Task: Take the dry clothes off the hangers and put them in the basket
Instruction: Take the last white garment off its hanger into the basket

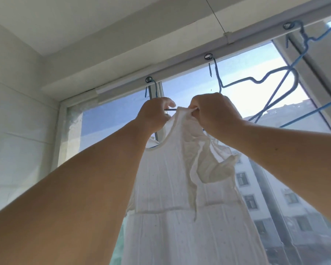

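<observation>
A white sleeveless dress (172, 188) hangs in front of the window on a blue wire hanger (170, 109), whose hook reaches up to a ring on the white drying rail (161, 77). My left hand (155, 113) is closed around the hanger's bar at the dress's left shoulder. My right hand (214, 113) pinches the top edge of the dress at its right shoulder. The basket is out of view.
Two empty blue wire hangers (256, 81) (304, 35) hang from rings on the rail to the right. Behind them is a large window (113, 119) with buildings outside. A white tiled wall (17, 121) closes the left side.
</observation>
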Action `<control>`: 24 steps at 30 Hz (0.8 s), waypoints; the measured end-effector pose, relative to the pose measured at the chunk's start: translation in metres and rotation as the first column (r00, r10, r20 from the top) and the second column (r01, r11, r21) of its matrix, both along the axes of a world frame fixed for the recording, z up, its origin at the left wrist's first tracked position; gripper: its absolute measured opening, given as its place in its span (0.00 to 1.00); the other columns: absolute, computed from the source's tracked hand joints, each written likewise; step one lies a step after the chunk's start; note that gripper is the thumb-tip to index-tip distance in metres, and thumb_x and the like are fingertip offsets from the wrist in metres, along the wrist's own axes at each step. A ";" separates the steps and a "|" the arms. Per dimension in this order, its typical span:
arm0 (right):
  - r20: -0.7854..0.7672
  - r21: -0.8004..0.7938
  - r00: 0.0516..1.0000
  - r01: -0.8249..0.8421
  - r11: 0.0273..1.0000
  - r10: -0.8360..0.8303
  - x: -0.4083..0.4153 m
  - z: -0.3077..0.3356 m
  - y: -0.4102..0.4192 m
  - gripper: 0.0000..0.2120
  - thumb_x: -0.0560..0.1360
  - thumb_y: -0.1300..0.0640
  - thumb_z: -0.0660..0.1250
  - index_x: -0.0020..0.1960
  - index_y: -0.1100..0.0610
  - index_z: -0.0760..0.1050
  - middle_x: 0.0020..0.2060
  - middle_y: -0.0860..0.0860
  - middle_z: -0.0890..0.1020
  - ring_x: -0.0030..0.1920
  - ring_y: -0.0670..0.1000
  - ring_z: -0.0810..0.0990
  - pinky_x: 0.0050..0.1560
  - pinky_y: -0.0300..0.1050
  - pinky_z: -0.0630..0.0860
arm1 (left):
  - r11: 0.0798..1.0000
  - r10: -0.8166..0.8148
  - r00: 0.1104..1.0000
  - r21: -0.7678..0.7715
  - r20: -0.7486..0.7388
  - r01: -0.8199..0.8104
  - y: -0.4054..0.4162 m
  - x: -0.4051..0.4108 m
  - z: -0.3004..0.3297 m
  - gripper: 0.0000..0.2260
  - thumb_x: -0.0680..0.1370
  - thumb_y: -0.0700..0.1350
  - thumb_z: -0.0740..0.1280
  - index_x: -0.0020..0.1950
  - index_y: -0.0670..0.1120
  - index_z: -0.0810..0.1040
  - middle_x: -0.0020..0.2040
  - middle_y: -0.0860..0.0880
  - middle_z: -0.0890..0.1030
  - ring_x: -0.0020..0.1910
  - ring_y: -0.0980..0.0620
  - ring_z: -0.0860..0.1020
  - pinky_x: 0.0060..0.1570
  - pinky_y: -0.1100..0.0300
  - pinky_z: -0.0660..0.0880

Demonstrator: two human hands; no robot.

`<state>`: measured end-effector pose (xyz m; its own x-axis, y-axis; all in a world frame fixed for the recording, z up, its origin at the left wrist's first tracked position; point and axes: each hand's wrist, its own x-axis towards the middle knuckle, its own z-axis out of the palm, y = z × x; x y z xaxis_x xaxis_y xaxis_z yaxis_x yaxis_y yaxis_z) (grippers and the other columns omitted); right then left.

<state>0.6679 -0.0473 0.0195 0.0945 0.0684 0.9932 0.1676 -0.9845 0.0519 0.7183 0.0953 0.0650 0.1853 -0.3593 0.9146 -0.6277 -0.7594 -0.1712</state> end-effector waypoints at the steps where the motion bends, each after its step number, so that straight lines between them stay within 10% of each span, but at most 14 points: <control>1: 0.021 0.007 1.000 -0.017 1.000 0.017 0.000 -0.003 -0.001 0.09 0.77 0.61 0.60 0.53 0.59 0.77 0.45 0.57 0.82 0.46 0.59 0.79 0.45 0.46 0.75 | 1.000 -0.016 1.000 0.004 0.008 0.016 -0.002 0.000 0.001 0.15 0.76 0.39 0.67 0.62 0.45 0.76 0.62 0.49 0.78 0.61 0.52 0.74 0.51 0.69 0.62; 9: 0.136 0.152 0.945 -0.316 0.937 0.296 0.006 -0.032 -0.003 0.03 0.79 0.63 0.54 0.52 0.58 0.65 0.41 0.53 0.73 0.42 0.57 0.73 0.40 0.48 0.67 | 0.996 -0.094 0.996 -0.011 0.010 0.094 -0.007 0.007 0.003 0.13 0.75 0.51 0.68 0.53 0.43 0.81 0.55 0.46 0.81 0.57 0.49 0.77 0.52 0.62 0.67; 18: 0.434 0.437 0.741 -0.670 0.600 0.512 -0.003 -0.018 0.014 0.04 0.79 0.63 0.50 0.48 0.58 0.62 0.33 0.43 0.67 0.33 0.41 0.66 0.26 0.29 0.65 | 0.998 0.057 0.986 0.001 0.159 -0.058 -0.011 0.007 0.004 0.20 0.77 0.58 0.61 0.52 0.42 0.79 0.49 0.44 0.80 0.49 0.46 0.76 0.45 0.59 0.67; 24: 0.204 0.430 0.923 -0.385 0.817 0.327 0.007 -0.017 0.007 0.13 0.77 0.64 0.52 0.54 0.51 0.70 0.41 0.46 0.74 0.40 0.50 0.71 0.40 0.42 0.65 | 0.961 0.239 0.929 0.068 0.282 -0.268 -0.003 0.019 -0.001 0.19 0.80 0.57 0.54 0.52 0.43 0.75 0.43 0.46 0.69 0.45 0.42 0.75 0.49 0.52 0.69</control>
